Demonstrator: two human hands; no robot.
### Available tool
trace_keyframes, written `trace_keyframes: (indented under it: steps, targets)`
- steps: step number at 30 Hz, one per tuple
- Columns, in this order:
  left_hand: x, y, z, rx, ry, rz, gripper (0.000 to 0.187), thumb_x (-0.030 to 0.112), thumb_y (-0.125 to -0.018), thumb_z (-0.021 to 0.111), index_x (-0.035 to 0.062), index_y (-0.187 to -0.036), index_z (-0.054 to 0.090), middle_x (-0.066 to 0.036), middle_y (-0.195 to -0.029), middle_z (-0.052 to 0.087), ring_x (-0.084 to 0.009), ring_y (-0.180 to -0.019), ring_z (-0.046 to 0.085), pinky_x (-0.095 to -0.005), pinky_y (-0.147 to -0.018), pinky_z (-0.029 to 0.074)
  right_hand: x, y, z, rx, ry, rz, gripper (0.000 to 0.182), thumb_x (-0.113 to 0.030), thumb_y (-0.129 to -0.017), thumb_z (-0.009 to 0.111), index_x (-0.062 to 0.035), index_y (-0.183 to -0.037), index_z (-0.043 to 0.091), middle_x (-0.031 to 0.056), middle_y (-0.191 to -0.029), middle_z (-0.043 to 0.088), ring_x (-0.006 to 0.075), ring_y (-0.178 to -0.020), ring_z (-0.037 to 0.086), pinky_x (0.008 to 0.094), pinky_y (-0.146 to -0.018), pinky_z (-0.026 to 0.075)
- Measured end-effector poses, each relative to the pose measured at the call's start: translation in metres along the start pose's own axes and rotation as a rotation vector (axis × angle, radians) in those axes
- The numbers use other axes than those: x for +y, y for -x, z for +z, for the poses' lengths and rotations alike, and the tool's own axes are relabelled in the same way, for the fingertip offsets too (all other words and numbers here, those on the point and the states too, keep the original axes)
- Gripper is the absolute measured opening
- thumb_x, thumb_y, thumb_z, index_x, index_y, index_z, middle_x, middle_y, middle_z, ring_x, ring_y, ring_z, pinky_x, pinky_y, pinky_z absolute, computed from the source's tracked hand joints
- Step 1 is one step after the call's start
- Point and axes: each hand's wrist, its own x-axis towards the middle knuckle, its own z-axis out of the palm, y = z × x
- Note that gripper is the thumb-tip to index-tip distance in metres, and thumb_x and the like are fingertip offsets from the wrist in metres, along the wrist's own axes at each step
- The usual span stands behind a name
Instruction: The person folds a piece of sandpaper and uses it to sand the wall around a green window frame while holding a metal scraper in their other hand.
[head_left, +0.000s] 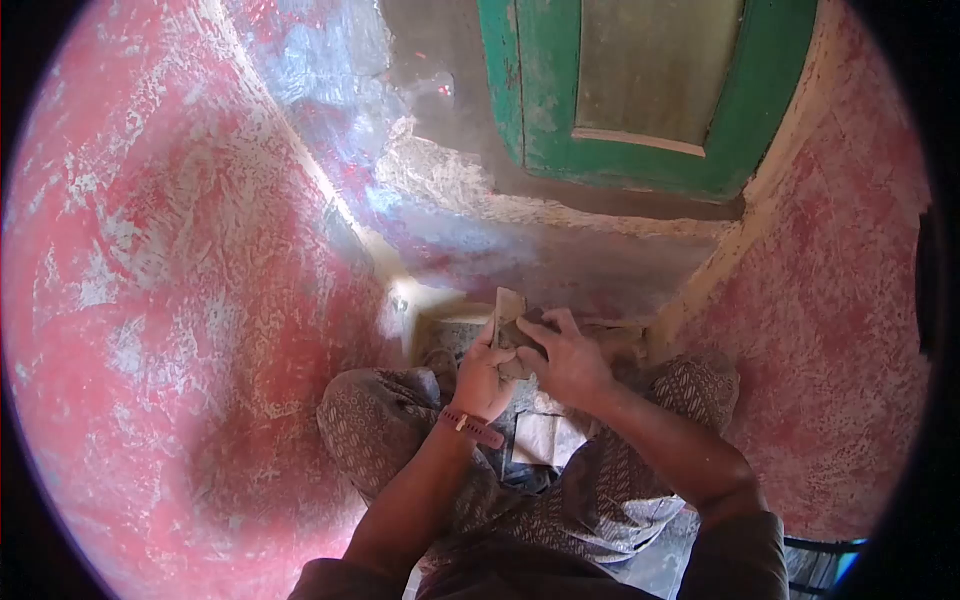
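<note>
A dark, brownish top [520, 575] is being worn, its plain sleeves being cut to about the elbows. Loose trousers [375, 430] are being worn as well, their brownish-grey cloth being covered by small, pale, dash-like marks. The left wrist [478, 408] is being circled by a dull reddish-pink band [472, 427], its strap being marked by dark holes and a small gold-toned buckle.

Green-framed window [553, 155] cut off at top, held piece [509, 304] partly finger-covered, perhaps wooden.

1 green frame [548, 90], 2 reddish walls [210, 300]
</note>
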Motion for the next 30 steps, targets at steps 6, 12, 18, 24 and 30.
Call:
trace_keyframes:
  steps: [6, 12, 18, 24, 30]
  targets:
    - [-0.011, 0.009, 0.015, 0.007, 0.05, -0.073, 0.076, -0.012, -0.093, 0.052, 0.0009, -0.167, 0.041, -0.012, -0.151, 0.062, -0.0233, -0.135, 0.064, -0.0381, -0.115, 0.053, 0.023, -0.004, 0.001, 0.05, 0.029, -0.028, 0.049, -0.036, -0.104, 0.072, -0.0105, -0.145, 0.07, 0.0227, -0.135, 0.061, 0.0435, -0.112, 0.072, 0.0504, -0.094, 0.061]
    - [-0.011, 0.017, 0.011, 0.034, -0.018, -0.111, 0.074, -0.011, -0.095, 0.055, 0.0004, -0.167, 0.041, -0.012, -0.151, 0.063, -0.0232, -0.134, 0.065, -0.0387, -0.115, 0.053, 0.018, -0.012, -0.007, 0.017, -0.066, 0.036, 0.051, -0.035, -0.107, 0.067, -0.0013, -0.146, 0.066, 0.0287, -0.142, 0.063, 0.0455, -0.118, 0.068, 0.0506, -0.103, 0.057]
    - [0.02, 0.006, 0.025, 0.031, -0.085, -0.006, 0.066, -0.01, -0.096, 0.059, -0.0003, -0.161, 0.05, -0.012, -0.143, 0.068, -0.0224, -0.125, 0.07, -0.0374, -0.108, 0.056, 0.019, -0.032, -0.025, 0.091, -0.468, 0.287, 0.063, -0.046, -0.11, 0.064, -0.0001, -0.153, 0.058, 0.0345, -0.141, 0.066, 0.0504, -0.13, 0.064, 0.0522, -0.113, 0.051]
    - [0.021, 0.015, 0.01, -0.039, -0.926, 0.149, 0.048, -0.003, -0.098, 0.067, -0.0019, -0.146, 0.063, -0.011, -0.137, 0.071, -0.0233, -0.121, 0.072, -0.0387, -0.103, 0.059, -0.013, -0.019, -0.056, 0.026, -0.511, 0.293, 0.061, -0.045, -0.103, 0.077, 0.0044, -0.136, 0.066, 0.0253, -0.12, 0.077, 0.0351, -0.114, 0.074, 0.0472, -0.101, 0.057]
    - [0.029, -0.009, 0.009, 0.147, -0.505, -0.065, 0.034, 0.013, -0.104, 0.072, 0.0012, -0.136, 0.068, -0.011, -0.124, 0.075, -0.0239, -0.109, 0.074, -0.0378, -0.094, 0.059, -0.014, -0.023, -0.062, 0.069, -0.928, 0.456, 0.04, -0.039, -0.111, 0.068, -0.0028, -0.126, 0.068, 0.0045, -0.084, 0.069, 0.0145, -0.062, 0.062, 0.0345, -0.053, 0.049]
